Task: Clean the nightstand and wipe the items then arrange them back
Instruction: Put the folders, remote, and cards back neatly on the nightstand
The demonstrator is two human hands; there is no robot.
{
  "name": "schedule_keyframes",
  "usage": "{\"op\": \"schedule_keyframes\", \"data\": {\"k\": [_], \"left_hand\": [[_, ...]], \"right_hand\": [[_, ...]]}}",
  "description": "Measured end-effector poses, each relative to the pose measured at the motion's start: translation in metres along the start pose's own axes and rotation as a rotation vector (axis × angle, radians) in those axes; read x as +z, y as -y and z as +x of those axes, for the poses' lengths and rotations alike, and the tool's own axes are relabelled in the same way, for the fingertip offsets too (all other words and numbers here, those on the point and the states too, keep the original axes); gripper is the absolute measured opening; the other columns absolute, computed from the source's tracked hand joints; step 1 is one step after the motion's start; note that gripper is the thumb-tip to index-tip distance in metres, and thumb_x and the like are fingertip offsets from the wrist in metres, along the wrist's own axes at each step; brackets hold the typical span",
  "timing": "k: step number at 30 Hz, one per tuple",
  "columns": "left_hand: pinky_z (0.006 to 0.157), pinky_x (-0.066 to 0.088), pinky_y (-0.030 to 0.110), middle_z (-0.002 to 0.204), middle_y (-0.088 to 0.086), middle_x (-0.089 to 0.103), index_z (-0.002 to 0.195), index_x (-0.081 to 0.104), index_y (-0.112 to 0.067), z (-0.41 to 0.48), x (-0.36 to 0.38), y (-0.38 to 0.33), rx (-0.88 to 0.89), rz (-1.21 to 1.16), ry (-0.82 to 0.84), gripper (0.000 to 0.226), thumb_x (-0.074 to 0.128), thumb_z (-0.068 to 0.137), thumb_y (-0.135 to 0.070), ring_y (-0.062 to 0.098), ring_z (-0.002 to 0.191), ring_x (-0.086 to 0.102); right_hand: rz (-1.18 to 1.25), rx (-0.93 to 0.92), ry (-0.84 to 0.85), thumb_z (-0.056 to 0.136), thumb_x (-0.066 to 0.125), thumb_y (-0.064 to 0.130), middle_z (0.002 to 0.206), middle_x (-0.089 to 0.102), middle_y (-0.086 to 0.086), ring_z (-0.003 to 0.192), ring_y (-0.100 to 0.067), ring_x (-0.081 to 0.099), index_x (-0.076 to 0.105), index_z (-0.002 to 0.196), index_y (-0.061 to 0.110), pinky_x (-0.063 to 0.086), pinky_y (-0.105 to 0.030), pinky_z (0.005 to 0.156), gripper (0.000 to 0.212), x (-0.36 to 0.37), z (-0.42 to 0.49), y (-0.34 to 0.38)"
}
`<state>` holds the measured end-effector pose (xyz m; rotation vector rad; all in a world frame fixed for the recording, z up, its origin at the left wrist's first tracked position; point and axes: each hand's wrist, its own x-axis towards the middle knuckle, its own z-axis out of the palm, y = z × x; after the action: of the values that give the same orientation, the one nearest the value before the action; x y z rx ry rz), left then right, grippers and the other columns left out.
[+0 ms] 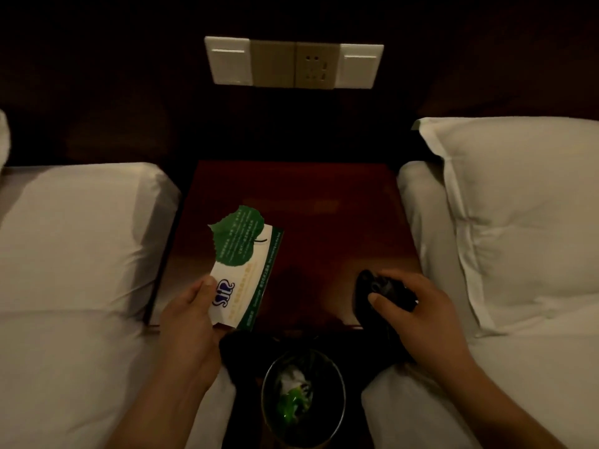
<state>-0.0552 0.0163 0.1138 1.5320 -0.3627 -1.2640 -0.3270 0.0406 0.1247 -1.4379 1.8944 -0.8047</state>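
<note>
A dark reddish wooden nightstand (324, 215) stands between two beds. My left hand (191, 315) pinches a white and green card set (246, 264) by its near end, thumb on top; a green leaf-shaped card lies on top of it. The cards hover over the nightstand's left front part. My right hand (421, 306) grips a dark cloth (376, 290) and presses it on the nightstand's right front corner. Part of the cloth hangs down over the front edge.
White beds flank the nightstand, left bed (81, 238) and right bed (486, 384), with a pillow (525, 215) on the right one. A round bin (303, 396) with rubbish sits on the floor in front. A switch and socket panel (293, 64) is on the wall behind.
</note>
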Motion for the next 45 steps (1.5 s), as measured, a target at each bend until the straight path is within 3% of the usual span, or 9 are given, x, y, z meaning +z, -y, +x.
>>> {"op": "schedule_keyframes", "data": {"k": [8, 16, 22, 25, 27, 31, 37, 40, 45], "left_hand": [[0.062, 0.052, 0.034, 0.079, -0.005, 0.071, 0.089, 0.066, -0.023, 0.038, 0.032, 0.002, -0.010, 0.062, 0.029, 0.016, 0.055, 0.098, -0.015, 0.013, 0.076, 0.067], [0.070, 0.051, 0.039, 0.090, 0.004, 0.069, 0.089, 0.066, -0.021, 0.085, 0.027, -0.016, -0.056, 0.144, 0.105, 0.017, 0.054, 0.099, -0.013, 0.021, 0.083, 0.065], [0.076, 0.052, 0.043, 0.091, 0.006, 0.068, 0.093, 0.064, -0.018, 0.115, 0.017, -0.025, -0.049, 0.191, 0.142, 0.014, 0.052, 0.099, -0.013, 0.022, 0.084, 0.063], [0.078, 0.052, 0.043, 0.093, 0.007, 0.069, 0.094, 0.065, -0.019, 0.122, 0.015, -0.019, -0.061, 0.210, 0.121, 0.013, 0.053, 0.099, -0.014, 0.023, 0.085, 0.064], [0.075, 0.053, 0.041, 0.090, 0.007, 0.070, 0.093, 0.065, -0.018, 0.123, 0.013, -0.016, -0.074, 0.193, 0.098, 0.013, 0.054, 0.099, -0.014, 0.022, 0.083, 0.065], [0.070, 0.054, 0.039, 0.077, 0.000, 0.074, 0.089, 0.066, -0.018, 0.126, 0.013, -0.011, -0.066, 0.165, 0.049, 0.014, 0.055, 0.098, -0.015, 0.019, 0.076, 0.067], [0.077, 0.056, 0.043, 0.094, 0.008, 0.072, 0.087, 0.065, -0.022, 0.155, 0.051, 0.004, -0.010, 0.182, -0.036, 0.014, 0.060, 0.095, -0.012, 0.024, 0.084, 0.068], [0.081, 0.058, 0.047, 0.098, 0.010, 0.072, 0.095, 0.064, -0.016, 0.178, 0.085, 0.004, -0.017, 0.220, 0.010, 0.004, 0.061, 0.096, -0.013, 0.027, 0.089, 0.069], [0.082, 0.060, 0.047, 0.100, 0.010, 0.072, 0.108, 0.061, -0.008, 0.198, 0.134, 0.006, -0.004, 0.258, 0.026, 0.014, 0.062, 0.095, -0.013, 0.024, 0.090, 0.069]], "right_hand": [[-0.156, 0.060, -0.116, 0.081, 0.070, 0.028, 0.108, 0.061, 0.011, 0.094, -0.004, 0.057, 0.065, 0.115, 0.033, 0.037, -0.008, 0.074, 0.035, -0.008, 0.029, -0.039], [-0.356, 0.190, -0.201, 0.076, 0.073, 0.022, 0.111, 0.061, 0.003, 0.100, -0.023, 0.061, 0.066, 0.113, 0.024, 0.052, -0.036, 0.079, 0.037, 0.015, 0.044, -0.059], [-0.464, 0.233, -0.231, 0.077, 0.073, 0.024, 0.112, 0.059, -0.003, 0.102, -0.030, 0.055, 0.065, 0.115, 0.021, 0.048, -0.039, 0.084, 0.039, 0.040, 0.053, -0.075], [-0.511, 0.297, -0.145, 0.076, 0.073, 0.025, 0.118, 0.058, -0.006, 0.100, -0.033, 0.052, 0.064, 0.117, 0.020, 0.043, -0.036, 0.080, 0.042, 0.053, 0.054, -0.090], [-0.552, 0.322, -0.109, 0.075, 0.067, 0.036, 0.123, 0.056, -0.007, 0.098, -0.036, 0.054, 0.064, 0.119, 0.023, 0.044, -0.039, 0.079, 0.045, 0.057, 0.055, -0.096], [-0.607, 0.148, -0.145, 0.071, 0.060, 0.049, 0.136, 0.050, -0.005, 0.118, -0.035, 0.049, 0.059, 0.124, 0.028, 0.041, -0.049, 0.096, 0.056, 0.066, 0.071, -0.071], [-0.211, -0.172, 0.091, 0.085, 0.066, 0.037, 0.131, 0.050, 0.013, 0.122, -0.009, 0.044, 0.058, 0.126, 0.033, 0.040, -0.027, 0.098, 0.043, 0.124, 0.120, 0.013], [-0.211, -0.188, 0.163, 0.086, 0.065, 0.036, 0.125, 0.052, 0.017, 0.117, -0.005, 0.046, 0.060, 0.124, 0.034, 0.041, -0.017, 0.092, 0.038, 0.143, 0.126, 0.020], [-0.177, -0.124, 0.166, 0.085, 0.066, 0.032, 0.117, 0.057, 0.016, 0.112, -0.005, 0.048, 0.064, 0.119, 0.032, 0.031, -0.002, 0.084, 0.033, 0.151, 0.130, 0.002]]}}
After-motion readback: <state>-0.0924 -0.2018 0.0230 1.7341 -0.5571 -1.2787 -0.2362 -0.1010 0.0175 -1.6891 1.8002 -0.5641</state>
